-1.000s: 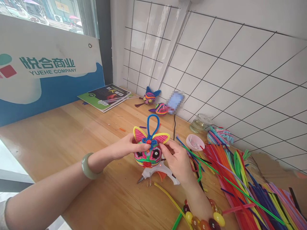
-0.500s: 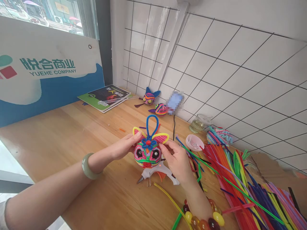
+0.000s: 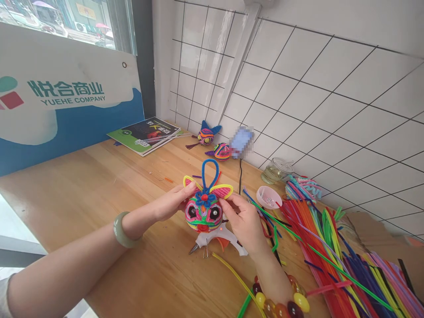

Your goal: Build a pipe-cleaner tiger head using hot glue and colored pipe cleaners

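Observation:
Between my two hands is a round pipe-cleaner animal head point(image 3: 202, 216) with black eyes, pink ears edged in yellow, a blue flower and a blue loop on top. My left hand point(image 3: 177, 199) grips its left side, thumb by the ear. On the other side, my right hand point(image 3: 243, 218) pinches it below the right ear. The fingertips behind the head are hidden. Just under it lies a white hot glue gun point(image 3: 236, 242) with an orange trigger, its metal nozzle pointing left, on the wooden table point(image 3: 142, 274).
Bundles of coloured pipe cleaners point(image 3: 326, 251) cover the right side. A pink bowl point(image 3: 269, 197), a glass jar point(image 3: 276, 171) and a yarn-like ball point(image 3: 303, 189) stand along the wall. Two finished-looking heads point(image 3: 206, 134), a blurred phone point(image 3: 241, 142) and booklets point(image 3: 145, 134) lie at the back.

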`<state>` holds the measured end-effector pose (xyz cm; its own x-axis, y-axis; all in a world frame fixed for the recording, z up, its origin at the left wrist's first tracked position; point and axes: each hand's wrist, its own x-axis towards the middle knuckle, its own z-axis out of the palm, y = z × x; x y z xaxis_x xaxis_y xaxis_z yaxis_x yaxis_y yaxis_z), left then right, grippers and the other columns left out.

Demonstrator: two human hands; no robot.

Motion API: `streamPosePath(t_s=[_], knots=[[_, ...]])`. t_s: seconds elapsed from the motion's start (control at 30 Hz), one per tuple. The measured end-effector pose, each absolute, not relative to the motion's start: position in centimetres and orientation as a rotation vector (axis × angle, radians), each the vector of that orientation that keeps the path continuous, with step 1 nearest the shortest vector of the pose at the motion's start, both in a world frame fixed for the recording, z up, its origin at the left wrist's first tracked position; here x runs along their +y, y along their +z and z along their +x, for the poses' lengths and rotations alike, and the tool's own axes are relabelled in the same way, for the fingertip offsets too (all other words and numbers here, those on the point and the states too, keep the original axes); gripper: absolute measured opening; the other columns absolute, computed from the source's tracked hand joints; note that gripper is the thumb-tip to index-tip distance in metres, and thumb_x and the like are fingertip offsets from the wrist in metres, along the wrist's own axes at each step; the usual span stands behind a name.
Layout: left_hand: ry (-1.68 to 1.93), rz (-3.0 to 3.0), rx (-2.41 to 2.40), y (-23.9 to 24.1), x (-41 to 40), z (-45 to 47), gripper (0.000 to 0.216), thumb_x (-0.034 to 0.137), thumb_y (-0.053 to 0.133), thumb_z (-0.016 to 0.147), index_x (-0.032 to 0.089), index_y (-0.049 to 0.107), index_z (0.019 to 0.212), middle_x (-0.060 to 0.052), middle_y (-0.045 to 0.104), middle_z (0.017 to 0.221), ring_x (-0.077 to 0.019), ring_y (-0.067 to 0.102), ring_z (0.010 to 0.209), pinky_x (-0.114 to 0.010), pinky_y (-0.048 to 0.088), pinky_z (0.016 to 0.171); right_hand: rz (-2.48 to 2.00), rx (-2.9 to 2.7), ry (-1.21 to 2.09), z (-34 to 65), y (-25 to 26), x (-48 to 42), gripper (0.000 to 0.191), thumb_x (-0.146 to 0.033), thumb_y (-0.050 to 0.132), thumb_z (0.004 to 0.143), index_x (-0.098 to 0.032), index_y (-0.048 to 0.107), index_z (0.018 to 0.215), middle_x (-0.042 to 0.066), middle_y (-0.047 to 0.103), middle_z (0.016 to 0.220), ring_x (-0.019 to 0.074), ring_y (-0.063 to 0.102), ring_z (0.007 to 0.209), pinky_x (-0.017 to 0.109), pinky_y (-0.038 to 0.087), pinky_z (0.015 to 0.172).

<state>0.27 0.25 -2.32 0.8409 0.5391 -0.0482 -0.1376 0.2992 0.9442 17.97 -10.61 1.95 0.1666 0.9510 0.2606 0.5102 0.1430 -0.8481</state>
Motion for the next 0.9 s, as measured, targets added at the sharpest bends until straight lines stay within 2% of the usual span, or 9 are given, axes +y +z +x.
streamPosePath(t_s=[0.47,0.7,0.9], knots=[[0.483,1.191,0.41,-2.08,0.2,0.32,0.066,0.073,0.048,0.077,0.013,0.068,0.099,-0.011,0.072,0.093,-0.0232,0.066,0.084,-0.031,0.052,0.07,-1.52,-1.453,0.596,17.96,2.07,-10.66,0.024,-0.036,0.053,0.09,-0.019,0.069,0.096,0.005,0.072,0.092,0.0192,0.065,0.082,0.028,0.05,0.073],[0.474,1.204,0.41,-2.1,0.16,0.27,0.066,0.072,0.046,0.079,0.013,0.068,0.101,-0.012,0.072,0.097,-0.0241,0.066,0.087,-0.032,0.051,0.073,-1.508,-1.453,0.604,18.01,2.04,-10.59,0.023,-0.035,0.053,0.09,-0.02,0.069,0.095,0.005,0.071,0.092,0.0185,0.064,0.083,0.028,0.05,0.074],[0.473,1.21,0.416,-2.02,0.18,0.32,0.068,0.073,0.048,0.076,0.013,0.068,0.099,-0.012,0.072,0.095,-0.0242,0.066,0.085,-0.03,0.051,0.068,-1.513,-1.465,0.575,18.01,2.05,-10.58,0.023,-0.035,0.053,0.089,-0.02,0.069,0.097,0.004,0.071,0.092,0.0186,0.065,0.081,0.028,0.05,0.073]])
